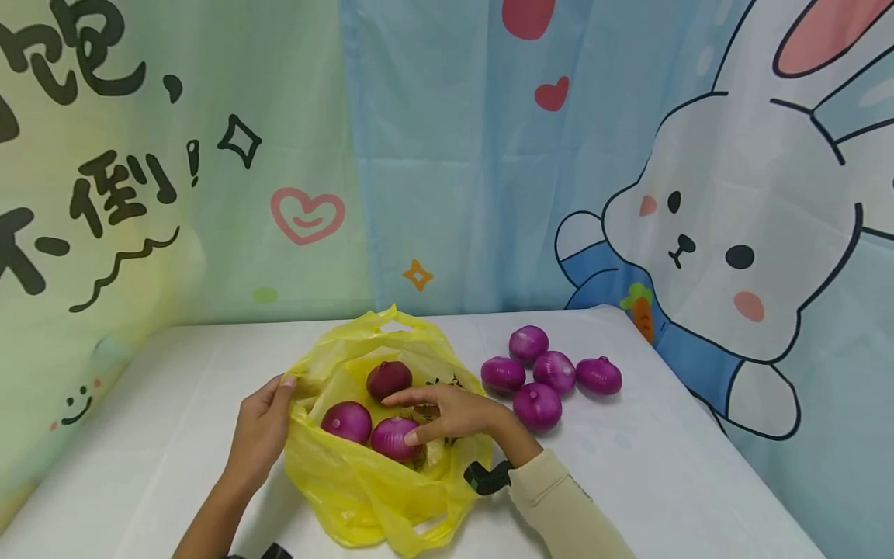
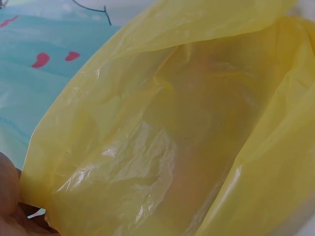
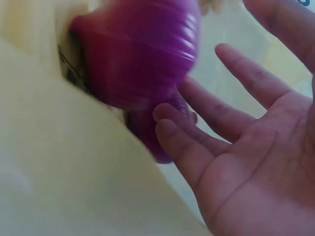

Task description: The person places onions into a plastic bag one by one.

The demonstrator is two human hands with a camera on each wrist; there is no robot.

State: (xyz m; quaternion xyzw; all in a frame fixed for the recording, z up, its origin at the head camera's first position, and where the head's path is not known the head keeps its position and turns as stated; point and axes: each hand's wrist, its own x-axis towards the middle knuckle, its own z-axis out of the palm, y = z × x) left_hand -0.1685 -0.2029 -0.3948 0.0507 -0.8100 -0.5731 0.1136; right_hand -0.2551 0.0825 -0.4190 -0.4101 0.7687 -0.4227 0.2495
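Note:
A yellow plastic bag (image 1: 363, 497) lies with its mouth spread wide on the table. Inside it sit three red onions: a dark one (image 1: 388, 378) at the back, one (image 1: 346, 421) at the left and one (image 1: 389, 439) at the front. My left hand (image 1: 260, 431) pinches the bag's left rim between thumb and fingers; the left wrist view shows the stretched film (image 2: 113, 157) beside that hand. My right hand (image 1: 454, 410) reaches over the bag's right side, fingers extended, thumb close to the front onion. In the right wrist view the fingers are spread beside an onion (image 3: 142, 54).
Several more red onions (image 1: 536, 407) lie grouped on the white-covered table (image 1: 670, 466), right of the bag. A printed curtain (image 1: 440, 178) with a cartoon rabbit hangs behind the table's back edge. The bag's handle loops flop toward the front and back.

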